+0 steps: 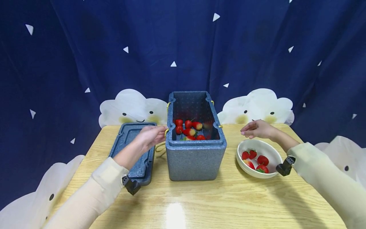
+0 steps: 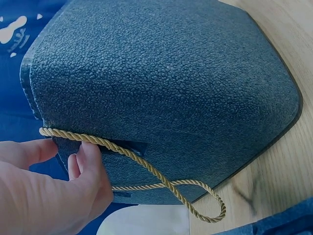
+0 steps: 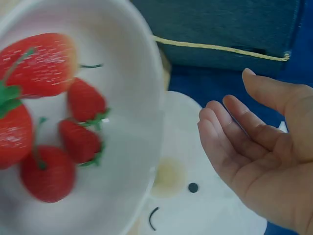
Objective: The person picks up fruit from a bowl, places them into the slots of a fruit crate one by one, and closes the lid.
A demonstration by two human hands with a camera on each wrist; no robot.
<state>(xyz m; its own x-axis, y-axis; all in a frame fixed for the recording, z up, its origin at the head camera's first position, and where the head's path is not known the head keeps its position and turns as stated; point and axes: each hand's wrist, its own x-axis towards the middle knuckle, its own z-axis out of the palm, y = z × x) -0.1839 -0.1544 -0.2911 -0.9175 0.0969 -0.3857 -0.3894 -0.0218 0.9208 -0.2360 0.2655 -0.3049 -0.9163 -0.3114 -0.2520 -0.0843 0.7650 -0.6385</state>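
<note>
Prob. part-done: lid (image 1: 141, 167) off by counter's (image 1: 206, 197) L edge, some red fruit (image 1: 189, 131) in box (image 1: 196, 162) twd far edge, berries (image 1: 262, 160) left in bowl (image 1: 270, 149) nr R edge. Your R hand (image 1: 259, 128)'s empty, fingers loose, above bowl; L hand (image 1: 150, 136) touches box by rope (image 2: 154, 171), can't tell if gripping.

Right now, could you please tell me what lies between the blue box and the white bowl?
In the head view, only bare wooden tabletop lies between the blue box and white bowl.
</note>
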